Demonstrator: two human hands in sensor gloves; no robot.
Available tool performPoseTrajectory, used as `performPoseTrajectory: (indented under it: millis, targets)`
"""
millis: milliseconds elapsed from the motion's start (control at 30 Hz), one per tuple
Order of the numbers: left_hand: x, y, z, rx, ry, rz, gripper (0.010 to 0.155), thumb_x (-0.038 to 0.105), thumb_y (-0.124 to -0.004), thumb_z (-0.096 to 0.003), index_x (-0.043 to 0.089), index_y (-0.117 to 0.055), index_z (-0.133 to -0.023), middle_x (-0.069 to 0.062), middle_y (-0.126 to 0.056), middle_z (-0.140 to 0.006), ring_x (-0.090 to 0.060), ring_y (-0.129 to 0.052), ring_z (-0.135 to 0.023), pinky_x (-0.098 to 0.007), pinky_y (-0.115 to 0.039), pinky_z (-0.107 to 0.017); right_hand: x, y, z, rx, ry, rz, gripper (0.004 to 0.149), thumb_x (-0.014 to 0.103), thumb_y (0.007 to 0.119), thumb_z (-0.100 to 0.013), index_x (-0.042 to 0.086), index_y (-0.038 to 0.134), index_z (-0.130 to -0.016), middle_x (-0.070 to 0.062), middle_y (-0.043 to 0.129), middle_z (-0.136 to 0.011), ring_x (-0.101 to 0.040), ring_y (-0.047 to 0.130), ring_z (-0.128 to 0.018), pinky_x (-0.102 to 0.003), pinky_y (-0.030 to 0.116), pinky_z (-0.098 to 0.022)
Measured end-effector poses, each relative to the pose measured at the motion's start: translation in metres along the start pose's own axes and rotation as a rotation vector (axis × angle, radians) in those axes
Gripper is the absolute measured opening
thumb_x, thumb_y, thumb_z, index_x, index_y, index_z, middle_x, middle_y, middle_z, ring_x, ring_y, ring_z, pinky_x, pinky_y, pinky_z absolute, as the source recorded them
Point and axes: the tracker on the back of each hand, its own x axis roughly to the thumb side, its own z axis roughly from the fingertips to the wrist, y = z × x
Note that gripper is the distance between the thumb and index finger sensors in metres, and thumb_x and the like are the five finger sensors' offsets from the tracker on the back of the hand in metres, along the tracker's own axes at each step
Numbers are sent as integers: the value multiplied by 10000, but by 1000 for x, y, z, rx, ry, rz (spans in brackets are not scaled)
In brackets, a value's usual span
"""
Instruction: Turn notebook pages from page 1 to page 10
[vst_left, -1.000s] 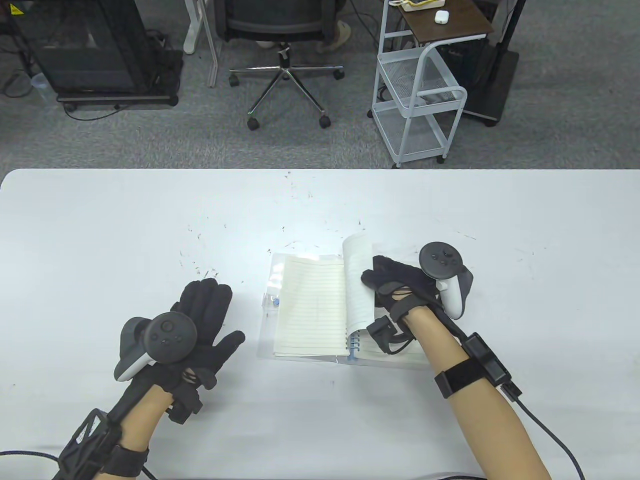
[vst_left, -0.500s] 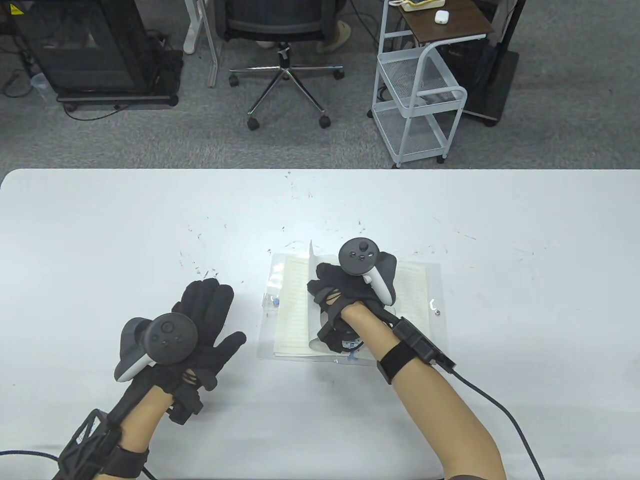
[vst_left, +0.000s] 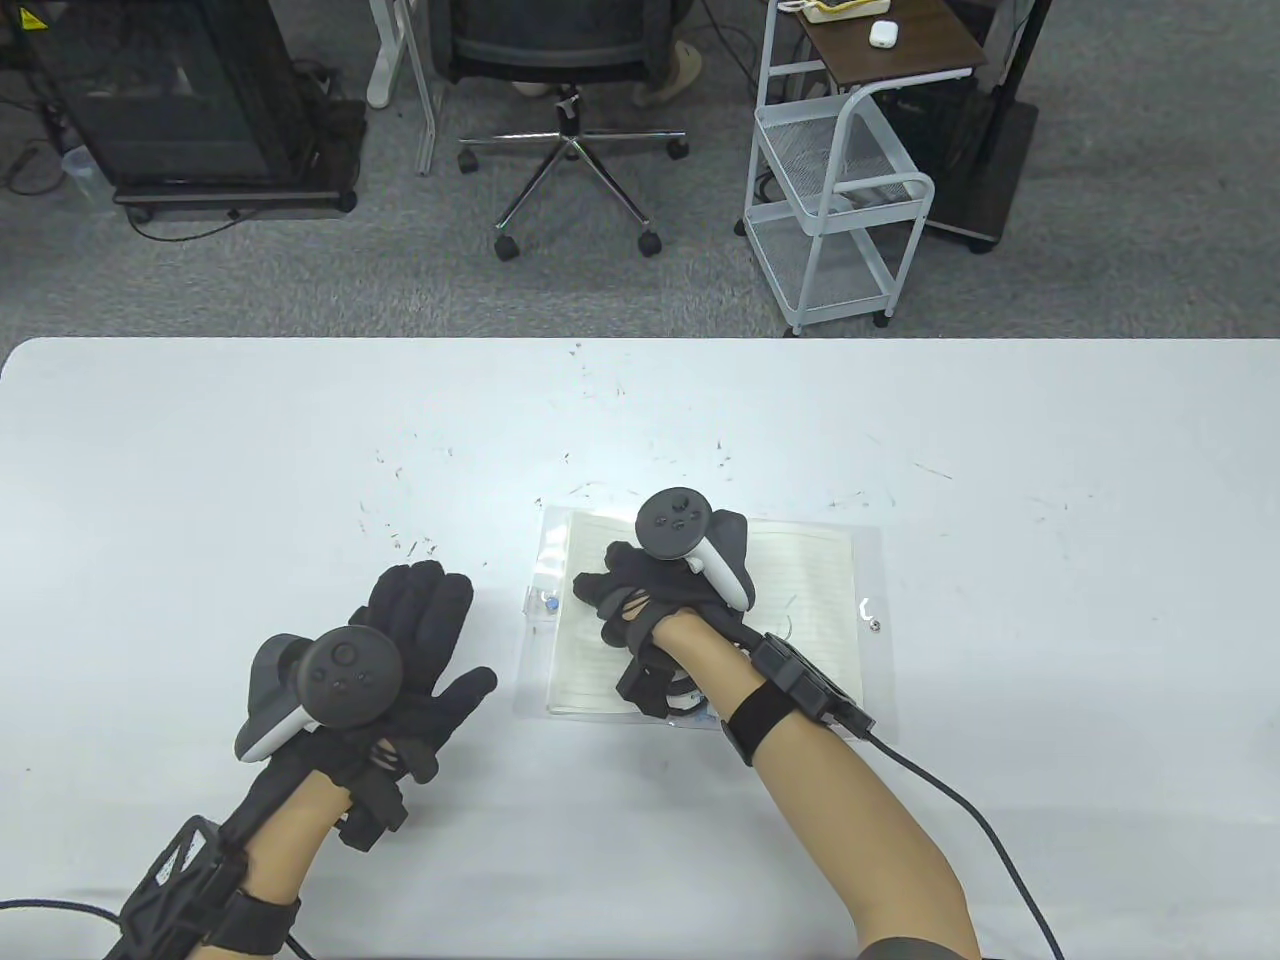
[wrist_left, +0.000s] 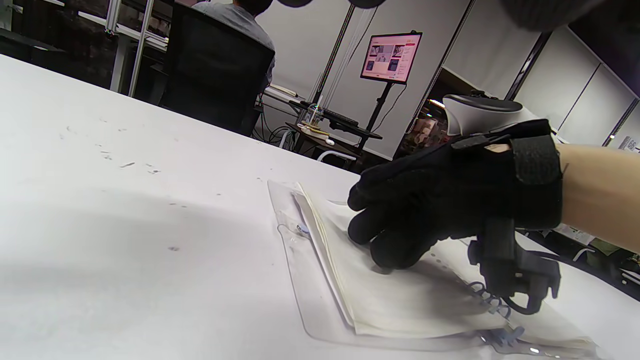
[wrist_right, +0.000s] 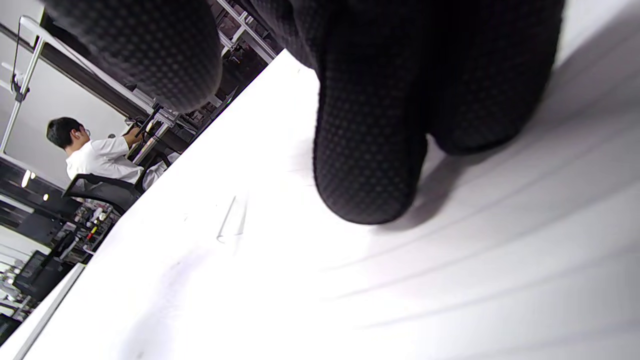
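Notebook (vst_left: 700, 610) lay open on the worktop (vst_left: 200, 450); my right grip (vst_left: 640, 590) pressed its left page, seemingly flat; left grip (vst_left: 400, 640) rested empty, fingers spread.

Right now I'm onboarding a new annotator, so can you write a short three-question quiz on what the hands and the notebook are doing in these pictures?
1. True or false: the left hand rests on the notebook.
2. Which side of the notebook do the fingers of the right hand press? A) left-hand pages B) right-hand pages C) neither
3. Fill in: the notebook lies inside a clear plastic ____.

Key:
1. False; it lies palm down on the table, beside the notebook.
2. A
3. cover
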Motion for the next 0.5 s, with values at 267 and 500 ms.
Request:
performPoseTrajectory:
  millis: [267,500]
  targets:
    - [-1,2,0,16,2,1,869,687,-638,-452,246,-333,-1137,-110,-259,-1194,-472,-224,-1146,-709,-368,-744,-8,-30,22,-43,-44,-57,721,478,801,-482,12,494,-939,-291,783,-853,-294,1083,-505,-497,867,-392]
    - [-2,0,0,6,7,-3,863,686,-636,-456,248,-336,-1137,-109,-261,-1194,-472,-225,-1146,-709,-368,-744,-44,-85,65,-281,-110,72,878,523,801,-482,45,261,-982,-347,500,-983,-455,891,-716,-613,736,-495]
